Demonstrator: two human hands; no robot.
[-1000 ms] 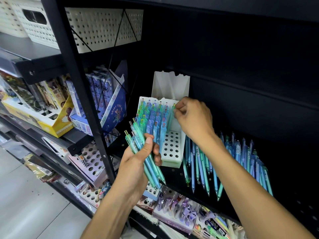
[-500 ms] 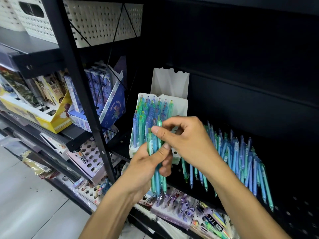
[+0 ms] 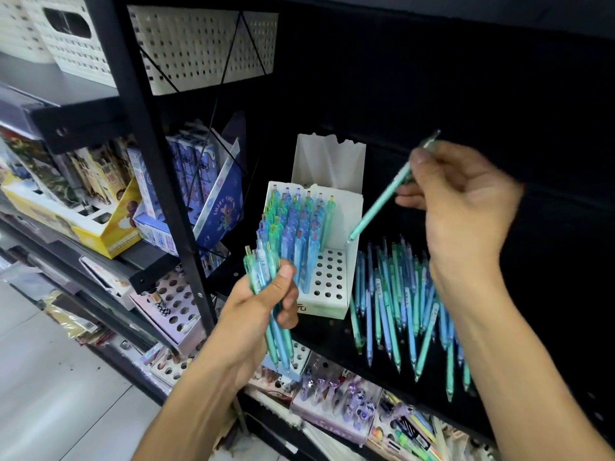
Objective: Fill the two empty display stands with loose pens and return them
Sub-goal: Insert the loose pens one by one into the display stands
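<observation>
right hand (image 3: 459, 207) pinches one pen (image 3: 379, 207) over stand (image 3: 332, 304) | left hand (image 3: 263, 311) grips bundle (image 3: 266, 277) | stand half full | loose pens (image 3: 399, 304) remain on shelf | second stand unseen

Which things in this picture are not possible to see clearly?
- Head view: the right hand is motion-blurred, so its grip on the single pen is unclear.
- The left hand covers the middle of its pen bundle; the count is hidden.
- Standing pens hide the white stand's rear holes.
- A second stand cannot be identified.
</observation>
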